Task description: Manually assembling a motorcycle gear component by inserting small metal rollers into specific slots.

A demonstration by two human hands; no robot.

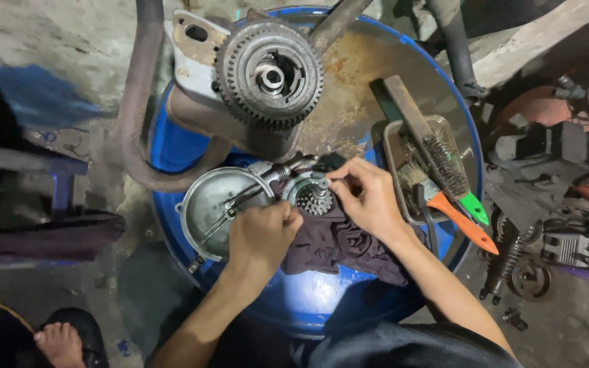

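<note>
On top of a blue drum [172,146] lies a round metal engine cover [209,204] with a small toothed gear [313,199] beside it, resting on a dark purple rag [339,245]. My left hand [262,235] is closed in a fist over the cover's right edge, gripping a thin rod-like part that reaches across the cover. My right hand [366,197] pinches a small piece just above the gear with thumb and forefinger. What that small piece is cannot be made out.
A large toothed clutch assembly [268,73] sits at the drum's far side on a curved exhaust pipe [134,102]. A small tray [438,129] at right holds a wire brush [444,167] and an orange-handled brush [461,221]. Engine parts and springs [512,255] litter the floor at right. A bare foot [59,344] shows bottom left.
</note>
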